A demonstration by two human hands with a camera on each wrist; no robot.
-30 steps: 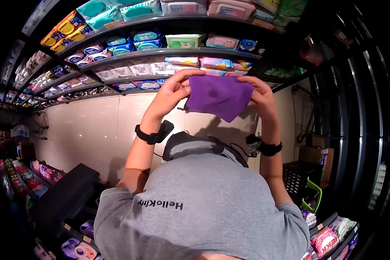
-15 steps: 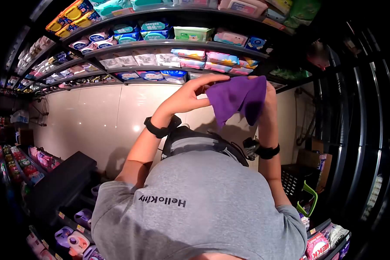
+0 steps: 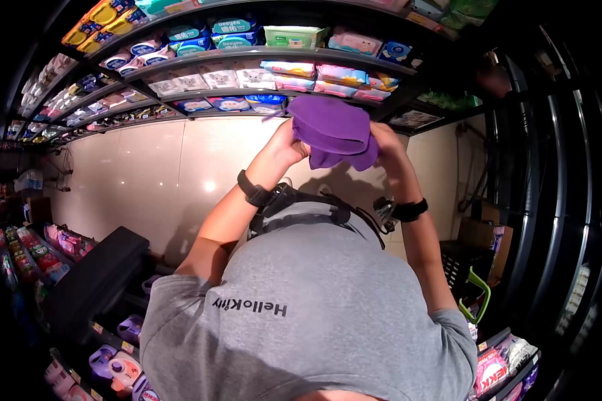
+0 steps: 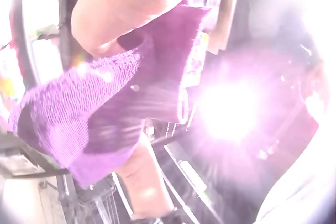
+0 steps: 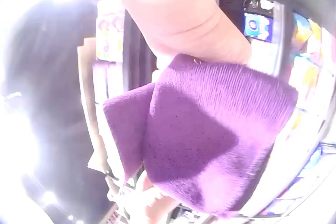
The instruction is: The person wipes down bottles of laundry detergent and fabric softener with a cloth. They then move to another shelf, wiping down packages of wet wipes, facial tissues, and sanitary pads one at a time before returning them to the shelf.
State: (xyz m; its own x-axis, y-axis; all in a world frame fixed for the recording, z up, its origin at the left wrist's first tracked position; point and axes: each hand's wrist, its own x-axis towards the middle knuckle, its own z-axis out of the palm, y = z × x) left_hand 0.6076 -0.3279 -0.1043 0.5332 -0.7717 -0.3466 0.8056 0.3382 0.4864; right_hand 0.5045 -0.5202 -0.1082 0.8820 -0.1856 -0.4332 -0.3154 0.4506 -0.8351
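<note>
Purple cloth (image 3: 329,123) is up in front of you, between both hands, over the floor (image 3: 140,174) and just on the near side of the far shelves (image 3: 214,57). Your left hand (image 3: 289,144) grips its left side; your right hand (image 3: 386,146) grips its right edge. Fingers on both are grasping the cloth; some fingertips are hidden behind it, so can't tell exactly how they lie. Cloth is folded over and bent, with a loose flap hanging low between the hands. Both wrist views show ribbed texture; left one has strong glare.

Far shelves hold rows of wipe packs (image 3: 294,37): green, pink, blue, white, plus yellow-lidded ones far left. Black straps (image 3: 410,210) sit round both your wrists. Near left: a long dark box (image 3: 100,271) and purple and pink bottles (image 3: 125,369). Near right: black basket (image 3: 456,266) with green handle (image 3: 483,294), cardboard box (image 3: 478,232) just beside it, pink bag (image 3: 491,369) lower down.
</note>
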